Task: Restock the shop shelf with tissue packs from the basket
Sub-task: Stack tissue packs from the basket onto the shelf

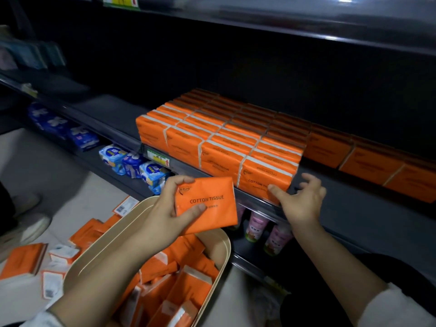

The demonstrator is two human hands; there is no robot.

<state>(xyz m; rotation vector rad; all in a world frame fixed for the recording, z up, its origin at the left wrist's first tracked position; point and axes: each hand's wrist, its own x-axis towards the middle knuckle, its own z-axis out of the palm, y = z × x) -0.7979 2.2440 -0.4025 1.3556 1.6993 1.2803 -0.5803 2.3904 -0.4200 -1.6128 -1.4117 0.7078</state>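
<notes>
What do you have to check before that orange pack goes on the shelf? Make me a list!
1. Grip: the left hand pinches the pack between thumb and fingers. Ok.
2. Steadying: the right hand touches the front stack with its thumb. Ok.
3. Room: the shelf has a bare patch right of that stack. Ok.
4. Rows: upright and even. Ok.
5. Space behind the rows: too dark. Cannot tell.
6. Supply: the basket holds more packs. Ok.
</notes>
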